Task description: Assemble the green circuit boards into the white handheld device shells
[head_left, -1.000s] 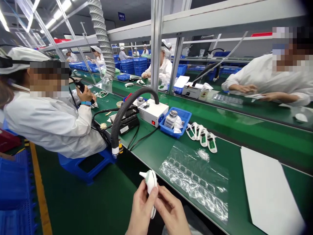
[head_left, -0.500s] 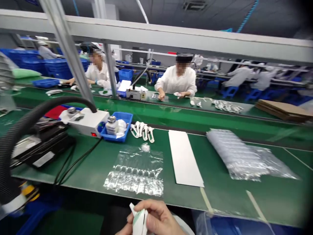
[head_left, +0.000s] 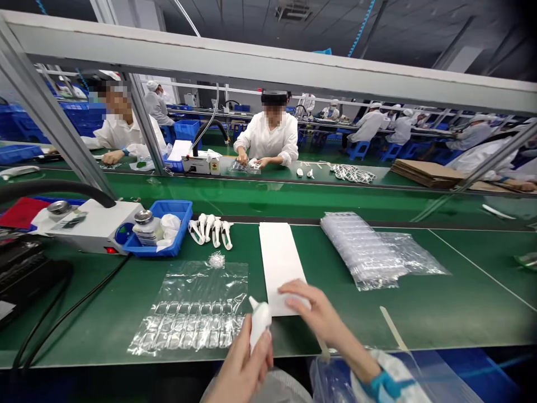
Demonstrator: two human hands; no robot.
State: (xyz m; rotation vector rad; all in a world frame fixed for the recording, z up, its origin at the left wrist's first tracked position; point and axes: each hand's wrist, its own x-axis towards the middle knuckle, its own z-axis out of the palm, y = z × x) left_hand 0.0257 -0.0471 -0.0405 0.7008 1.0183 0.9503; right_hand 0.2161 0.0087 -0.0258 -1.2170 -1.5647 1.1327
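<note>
- Since the earlier frame, the right hand (head_left: 312, 310) had left the device and reached forward.
- The small white plastic handheld device (head_left: 259, 324) stood upright above the table edge, tip up.
- The left hand (head_left: 243, 369) gripped it; the right hand's loosely spread fingers touched the long white paper sheet (head_left: 279, 260).

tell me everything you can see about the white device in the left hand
The white device is a small, smooth, plastic-looking body, rounded and elongated, with a narrow tapered tip pointing up and to the left. The left hand holds it roughly upright by its lower part, over the near edge of the green table, beside the clear plastic sheet. Its underside is hidden.
</note>
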